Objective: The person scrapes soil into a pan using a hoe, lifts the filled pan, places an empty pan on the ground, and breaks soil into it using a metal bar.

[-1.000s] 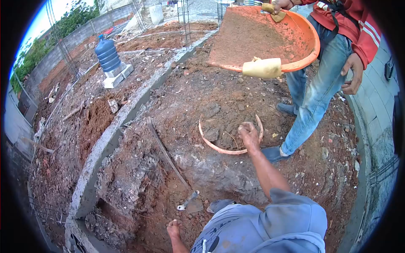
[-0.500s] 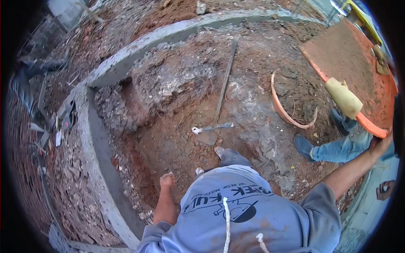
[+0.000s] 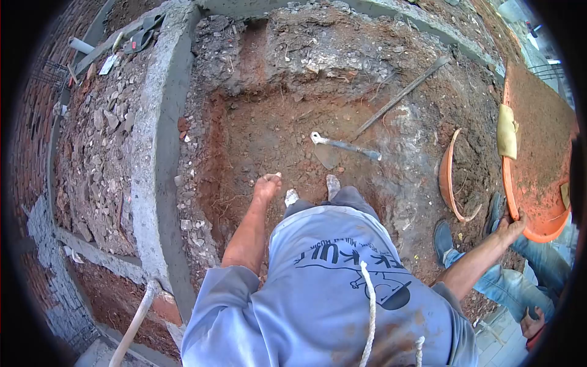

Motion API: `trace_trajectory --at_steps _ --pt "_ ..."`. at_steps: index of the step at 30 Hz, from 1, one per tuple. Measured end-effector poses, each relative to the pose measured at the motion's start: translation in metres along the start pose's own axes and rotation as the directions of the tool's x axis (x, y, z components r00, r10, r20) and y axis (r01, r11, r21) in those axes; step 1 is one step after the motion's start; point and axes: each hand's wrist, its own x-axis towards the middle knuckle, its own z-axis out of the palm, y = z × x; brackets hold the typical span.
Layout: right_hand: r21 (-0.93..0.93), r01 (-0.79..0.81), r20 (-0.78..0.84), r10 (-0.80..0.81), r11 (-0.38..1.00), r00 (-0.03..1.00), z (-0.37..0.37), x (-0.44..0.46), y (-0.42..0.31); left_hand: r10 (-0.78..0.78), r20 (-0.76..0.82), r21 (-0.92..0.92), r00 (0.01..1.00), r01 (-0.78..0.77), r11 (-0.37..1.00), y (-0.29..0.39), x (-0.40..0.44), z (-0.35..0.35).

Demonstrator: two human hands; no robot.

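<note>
Clasping the orange tub (image 3: 541, 221) at the frame's right side, the right hand (image 3: 511, 229) had its grip closed on the lower rim, apparently to steady it. Yellow padding (image 3: 507, 131) wrapped the rim higher up, presumably cushioning a handhold. Near the centre, the left hand (image 3: 267, 186) hung with its grip curled narrow, nothing visible inside. A hoe-like tool (image 3: 351, 147) lay just above the feet (image 3: 332, 185).

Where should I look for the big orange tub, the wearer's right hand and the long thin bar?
Big orange tub (image 3: 508, 183): head view, on its rim.
Right hand (image 3: 510, 229): head view, middle of the hand.
Long thin bar (image 3: 402, 98): head view, midway along it.
</note>
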Motion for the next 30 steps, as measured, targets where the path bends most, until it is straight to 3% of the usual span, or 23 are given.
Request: trace_trajectory --at_steps 6,11,13,17,18,21,24,27,30 --pt "0.133 -0.180 0.053 0.174 0.975 0.983 0.067 -0.032 0.083 0.031 -0.025 -0.039 0.999 -0.032 0.999 0.019 -0.005 0.004" --pt "-0.012 -0.366 0.088 0.366 0.930 0.927 0.150 -0.089 0.147 0.036 -0.108 -0.090 0.994 -0.046 0.995 -0.010 0.004 0.012" --pt "-0.068 -0.537 0.172 0.540 0.841 0.824 0.171 -0.093 0.166 0.011 -0.179 -0.109 0.984 -0.031 0.994 -0.023 -0.008 0.012" --pt "-0.270 -0.647 0.351 0.699 0.713 0.623 0.202 -0.131 0.223 -0.146 -0.325 -0.220 0.934 0.076 0.973 -0.056 -0.057 0.011" --pt "-0.340 -0.685 0.313 0.764 0.645 0.564 0.217 -0.151 0.228 -0.159 -0.328 -0.360 0.931 0.033 0.932 -0.109 -0.042 0.006" --pt "-0.496 -0.750 0.324 0.894 0.439 0.309 0.236 -0.174 0.276 -0.246 -0.499 -0.347 0.831 0.069 0.935 -0.147 -0.096 0.024" --pt "-0.672 -0.683 0.301 0.948 0.285 0.100 0.255 -0.194 0.329 -0.390 -0.541 -0.490 0.745 0.098 0.866 -0.161 -0.158 0.063" --pt "-0.755 -0.640 0.157 0.987 0.140 0.031 0.269 -0.232 0.358 -0.461 -0.534 -0.581 0.709 0.089 0.809 -0.207 -0.202 0.109" --pt "-0.858 -0.509 0.131 0.987 0.064 -0.096 0.261 -0.264 0.394 -0.578 -0.463 -0.663 0.672 0.170 0.729 -0.225 -0.238 0.147"
